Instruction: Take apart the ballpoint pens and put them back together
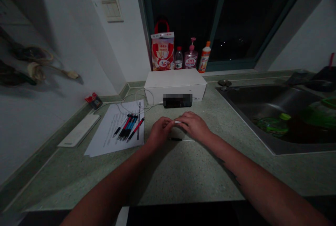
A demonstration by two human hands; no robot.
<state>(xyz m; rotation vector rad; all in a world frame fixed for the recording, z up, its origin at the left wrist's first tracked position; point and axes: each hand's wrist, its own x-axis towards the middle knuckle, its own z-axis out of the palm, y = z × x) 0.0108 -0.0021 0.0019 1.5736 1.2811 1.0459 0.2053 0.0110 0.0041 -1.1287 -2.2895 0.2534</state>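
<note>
My left hand (159, 133) and my right hand (194, 125) meet over the green counter (183, 170), fingers pinched together on a small white pen part (177, 122) held between them. Just below the hands a thin pen refill (181, 139) lies on the counter. To the left, several red, blue and black pens (128, 127) lie bunched on white paper sheets (115, 131).
A white box (174, 84) with a dark phone (177, 100) leaning on it and a white cable (136, 101) stands behind the hands. Bottles and a red-white bag (162, 51) line the windowsill. A steel sink (278, 114) lies right. A white flat bar (78, 131) is by the left wall.
</note>
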